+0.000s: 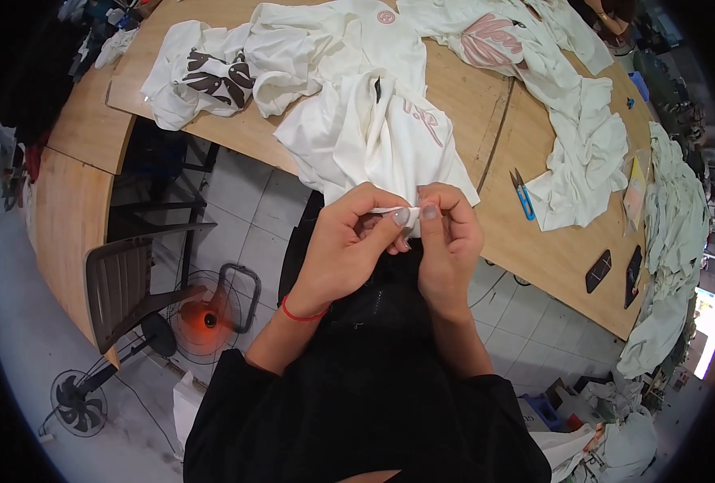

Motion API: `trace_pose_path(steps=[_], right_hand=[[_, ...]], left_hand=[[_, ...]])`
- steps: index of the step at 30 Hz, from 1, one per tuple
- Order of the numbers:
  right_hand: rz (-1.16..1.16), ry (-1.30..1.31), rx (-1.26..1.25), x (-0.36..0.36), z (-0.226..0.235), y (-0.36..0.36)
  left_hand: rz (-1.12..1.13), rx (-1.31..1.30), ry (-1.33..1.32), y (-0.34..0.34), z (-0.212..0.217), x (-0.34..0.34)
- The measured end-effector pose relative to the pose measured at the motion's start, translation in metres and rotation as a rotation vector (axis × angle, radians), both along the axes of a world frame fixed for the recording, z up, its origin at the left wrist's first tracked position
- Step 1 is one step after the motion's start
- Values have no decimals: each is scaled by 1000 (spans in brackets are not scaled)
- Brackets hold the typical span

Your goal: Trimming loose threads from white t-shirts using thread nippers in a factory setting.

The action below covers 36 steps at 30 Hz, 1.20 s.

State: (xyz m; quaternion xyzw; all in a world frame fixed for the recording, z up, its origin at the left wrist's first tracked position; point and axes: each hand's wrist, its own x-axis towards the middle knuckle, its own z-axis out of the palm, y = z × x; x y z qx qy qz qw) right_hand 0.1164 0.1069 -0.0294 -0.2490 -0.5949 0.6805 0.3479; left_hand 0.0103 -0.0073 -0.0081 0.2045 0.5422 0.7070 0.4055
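In the centre of the frame, the left hand (348, 241) and the right hand (451, 233) nearly meet, thumbs and forefingers pinched together on a small folded edge of a white garment (389, 149), the other fingers curled in. The garment lies bunched at upper centre, its near end over the edge of the table (512, 256) and up to the fingertips.

The grip is narrow, so the likeliest fault is the fold slipping loose or twisting if one thumb eases off. Pulling the hands apart too hard could stretch or pucker the cloth. With part of the garment past the table's edge, its weight might drag the rest down towards the lap. It also seems to touch the white clothes (293, 68) at the top of the frame, so a sharp tug could pull those along.

Right of centre, the blue-handled snips (521, 196) lie beside another white garment (574, 161), points bare; cloth swept that way could snag on them. What the fingers cover cannot be told.
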Motion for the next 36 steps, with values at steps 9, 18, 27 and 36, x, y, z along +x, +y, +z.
trace_pose_path(steps=[9, 18, 27, 36], right_hand=[[66, 51, -14, 25, 10, 60], [-115, -254, 906, -8, 22, 19], [229, 137, -411, 10, -3, 17], [115, 41, -170, 12, 1, 40]], left_hand=[[28, -52, -57, -2, -5, -13], [49, -71, 111, 8, -6, -7], [-59, 57, 32, 4, -11, -6], [-9, -43, -18, -1, -11, -24]])
